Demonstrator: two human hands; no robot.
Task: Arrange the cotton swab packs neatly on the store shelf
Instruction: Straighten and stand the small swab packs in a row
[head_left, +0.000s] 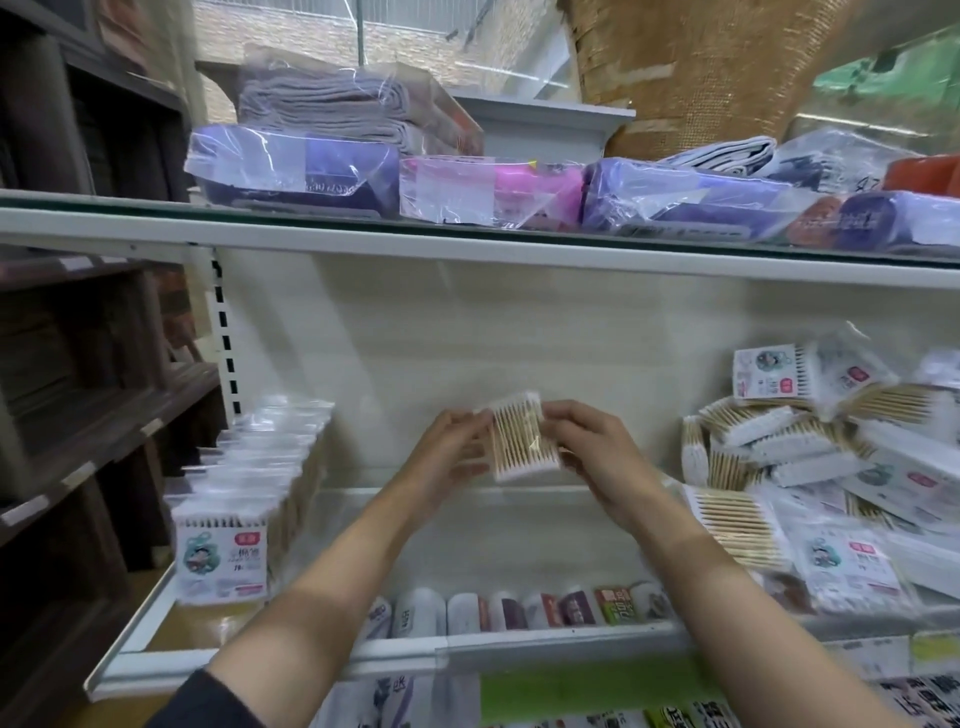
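Both hands hold one clear pack of wooden cotton swabs upright above the middle of the white shelf. My left hand pinches its left edge and my right hand pinches its right edge. A neat row of packs stands on edge along the shelf's left side, labels facing front. A loose heap of packs lies jumbled on the right side.
The shelf above carries bagged cloths and purple and pink packages. Below the front rail sit small rolled items. Dark wooden shelving stands to the left.
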